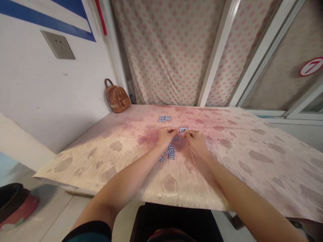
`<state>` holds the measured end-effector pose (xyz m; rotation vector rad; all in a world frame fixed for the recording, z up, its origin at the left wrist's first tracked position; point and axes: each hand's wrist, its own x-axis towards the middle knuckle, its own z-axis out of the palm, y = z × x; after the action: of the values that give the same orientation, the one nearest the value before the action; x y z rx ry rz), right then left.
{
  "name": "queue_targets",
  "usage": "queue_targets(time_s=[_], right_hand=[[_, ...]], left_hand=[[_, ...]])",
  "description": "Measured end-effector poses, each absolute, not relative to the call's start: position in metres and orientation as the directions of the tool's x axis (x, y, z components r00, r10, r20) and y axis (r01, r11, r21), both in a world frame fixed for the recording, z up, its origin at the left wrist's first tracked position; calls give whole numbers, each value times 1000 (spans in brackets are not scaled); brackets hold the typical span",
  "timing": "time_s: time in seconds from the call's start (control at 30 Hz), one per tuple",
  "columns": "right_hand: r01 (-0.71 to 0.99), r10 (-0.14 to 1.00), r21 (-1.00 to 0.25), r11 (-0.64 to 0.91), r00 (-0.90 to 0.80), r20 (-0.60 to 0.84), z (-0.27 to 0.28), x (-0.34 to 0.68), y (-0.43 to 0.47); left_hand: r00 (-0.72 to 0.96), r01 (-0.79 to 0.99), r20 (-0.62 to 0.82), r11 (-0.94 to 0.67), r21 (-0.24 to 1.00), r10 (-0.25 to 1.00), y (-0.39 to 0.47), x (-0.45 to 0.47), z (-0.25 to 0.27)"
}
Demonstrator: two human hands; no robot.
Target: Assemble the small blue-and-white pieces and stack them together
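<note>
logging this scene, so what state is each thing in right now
Left hand, pinching
Right hand, pinching
Blue-white strip, between both hands
Near pieces, loosely heaped, partly hidden
Far pieces, laid in neat rows
Brown backpack, upright
Curtain, drawn across
Tablecloth, spread out

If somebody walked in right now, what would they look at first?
Probably the left hand and right hand, meeting mid-table with a little blue-and-white strip at their fingertips. Next, perhaps the jumbled strips below them and the neater group beyond. The shiny brown backpack in the far left corner and the red-ringed 7 at the right also stand out.
</note>
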<state>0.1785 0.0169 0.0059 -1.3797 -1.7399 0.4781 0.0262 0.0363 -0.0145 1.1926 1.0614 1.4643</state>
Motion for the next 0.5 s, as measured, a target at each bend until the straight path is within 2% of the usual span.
queue_targets(time_s=[0.27, 0.5], right_hand=[[647, 930, -702, 297, -30, 365, 3, 178, 19], [591, 922, -726, 351, -80, 380, 0, 177, 20]], left_hand=[[-78, -134, 169, -178, 975, 982, 32, 28, -11], [-69, -94, 192, -198, 976, 979, 34, 27, -13]])
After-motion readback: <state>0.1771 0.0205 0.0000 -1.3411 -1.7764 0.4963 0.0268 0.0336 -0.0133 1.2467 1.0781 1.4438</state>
